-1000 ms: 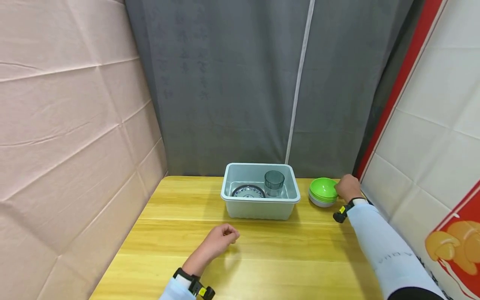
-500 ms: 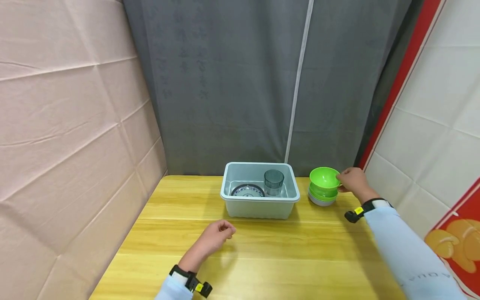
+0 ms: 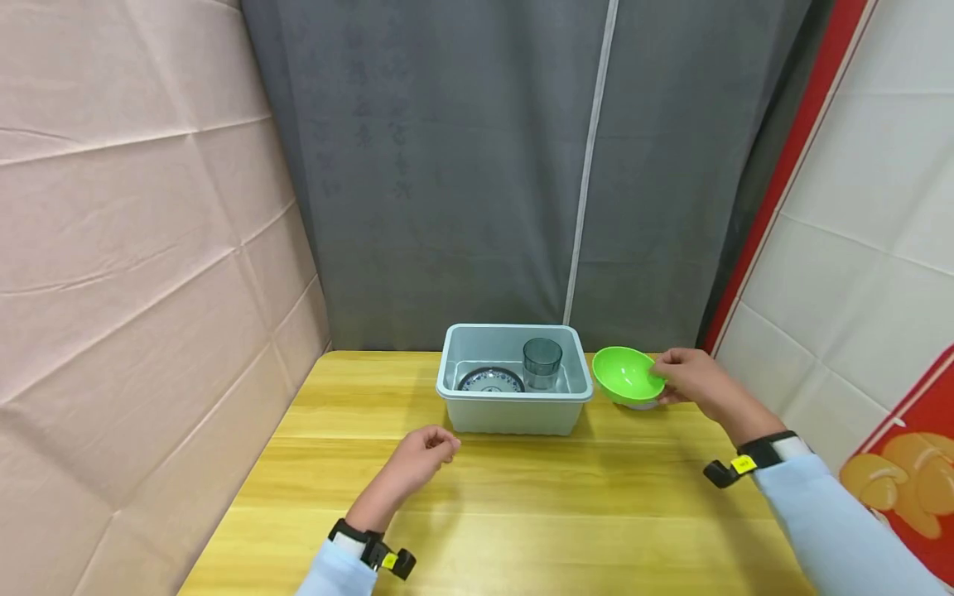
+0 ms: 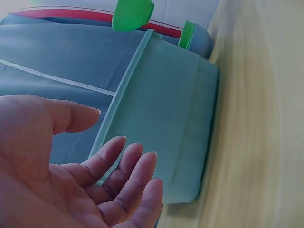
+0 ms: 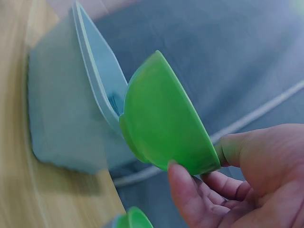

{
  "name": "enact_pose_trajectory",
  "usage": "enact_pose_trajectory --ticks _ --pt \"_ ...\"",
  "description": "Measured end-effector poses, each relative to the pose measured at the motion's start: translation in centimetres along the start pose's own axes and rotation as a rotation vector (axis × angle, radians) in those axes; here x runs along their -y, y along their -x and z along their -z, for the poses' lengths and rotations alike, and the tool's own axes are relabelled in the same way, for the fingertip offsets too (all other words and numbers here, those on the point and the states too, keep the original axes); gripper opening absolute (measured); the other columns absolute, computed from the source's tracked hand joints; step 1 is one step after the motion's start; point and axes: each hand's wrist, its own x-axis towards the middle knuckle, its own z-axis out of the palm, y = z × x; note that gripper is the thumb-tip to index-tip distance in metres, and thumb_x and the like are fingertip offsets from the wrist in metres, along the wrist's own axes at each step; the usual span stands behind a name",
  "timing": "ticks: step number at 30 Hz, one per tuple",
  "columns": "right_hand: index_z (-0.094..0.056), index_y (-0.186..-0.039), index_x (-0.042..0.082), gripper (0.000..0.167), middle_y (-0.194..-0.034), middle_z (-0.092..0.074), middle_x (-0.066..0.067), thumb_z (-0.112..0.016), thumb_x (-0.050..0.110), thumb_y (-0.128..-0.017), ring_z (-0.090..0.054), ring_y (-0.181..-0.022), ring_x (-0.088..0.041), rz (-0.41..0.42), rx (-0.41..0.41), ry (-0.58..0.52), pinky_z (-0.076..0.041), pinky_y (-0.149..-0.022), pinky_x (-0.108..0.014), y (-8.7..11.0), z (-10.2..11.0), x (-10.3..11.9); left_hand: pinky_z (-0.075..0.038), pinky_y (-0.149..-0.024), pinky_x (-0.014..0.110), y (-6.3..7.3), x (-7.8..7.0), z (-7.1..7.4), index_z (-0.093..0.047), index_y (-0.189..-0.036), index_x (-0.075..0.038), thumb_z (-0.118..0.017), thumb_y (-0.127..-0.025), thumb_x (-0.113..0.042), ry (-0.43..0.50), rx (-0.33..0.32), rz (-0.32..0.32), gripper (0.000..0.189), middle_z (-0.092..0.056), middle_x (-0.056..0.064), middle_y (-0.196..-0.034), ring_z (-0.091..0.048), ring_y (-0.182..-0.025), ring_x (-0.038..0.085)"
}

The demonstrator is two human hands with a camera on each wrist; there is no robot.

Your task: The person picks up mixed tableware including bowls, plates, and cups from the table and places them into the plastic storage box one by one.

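My right hand pinches the rim of a green bowl, thumb on the inside and fingers beneath. The bowl is tilted in the air, just right of a pale blue-grey plastic tub. Below it, mostly hidden in the head view, another green bowl sits in a whitish bowl on the table. Inside the tub are a patterned plate and a clear grey glass. My left hand hovers in front of the tub, holding nothing, its fingers loosely curled.
The yellow wooden table runs back to a grey curtain. A beige cloth wall stands at the left. A white panel with a red edge borders the right side.
My right hand has lifted the top green bowl off the stack and carried it left toward the tub, tilting it. The left hand has shifted slightly left and up.
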Motion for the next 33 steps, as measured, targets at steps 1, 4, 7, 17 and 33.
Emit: enact_pose_trajectory --ticks 1,4,7,17,33 --pt "-0.059 -0.127 -0.014 0.033 -0.100 -0.066 -0.012 -0.060 0.015 -0.112 -0.072 -0.079 -0.020 0.008 0.012 -0.007 -0.067 -0.073 -0.033 0.3 -0.5 0.2 -0.057 -0.085 0.038 -0.1 -0.1 -0.1 -0.073 -0.118 -0.003 -0.068 -0.110 -0.026 0.001 0.001 -0.003 0.024 -0.073 0.015 -0.110 -0.067 -0.100 0.027" --pt "-0.060 -0.125 -0.012 0.030 -0.096 -0.067 -0.009 -0.062 0.014 -0.111 -0.071 -0.077 -0.020 0.024 0.045 -0.040 -0.067 -0.071 -0.034 0.8 -2.3 0.8 -0.057 -0.087 0.039 -0.4 -0.6 -0.1 -0.073 -0.119 -0.004 -0.067 -0.111 -0.027 -0.003 0.008 -0.009 0.025 -0.073 0.015 -0.111 -0.068 -0.103 0.030" --pt "-0.061 -0.125 -0.012 0.029 -0.096 -0.068 -0.009 -0.062 0.013 -0.110 -0.071 -0.075 -0.019 0.038 0.076 -0.064 -0.066 -0.070 -0.034 1.0 -4.3 1.6 -0.057 -0.088 0.040 -0.7 -1.0 -0.2 -0.073 -0.119 -0.005 -0.067 -0.111 -0.029 -0.013 0.022 -0.018 0.027 -0.073 0.016 -0.112 -0.067 -0.105 0.033" --pt "-0.065 -0.117 -0.006 0.021 -0.096 -0.067 -0.012 -0.067 0.010 -0.104 -0.068 -0.073 -0.021 0.069 0.177 -0.108 -0.065 -0.067 -0.035 0.5 -11.3 3.4 -0.058 -0.089 0.041 -1.4 -2.3 -0.7 -0.074 -0.118 -0.007 -0.069 -0.110 -0.028 0.018 0.016 -0.040 0.023 -0.074 0.013 -0.110 -0.069 -0.102 0.027" --pt "-0.066 -0.107 -0.002 0.012 -0.088 -0.063 -0.011 -0.070 0.007 -0.100 -0.066 -0.062 -0.022 0.098 0.200 -0.085 -0.065 -0.061 -0.037 0.7 -17.7 3.5 -0.060 -0.084 0.034 -1.6 -3.0 -1.3 -0.072 -0.112 0.001 -0.069 -0.108 -0.018 0.196 -0.041 -0.092 0.020 -0.074 0.019 -0.107 -0.070 -0.096 0.024"
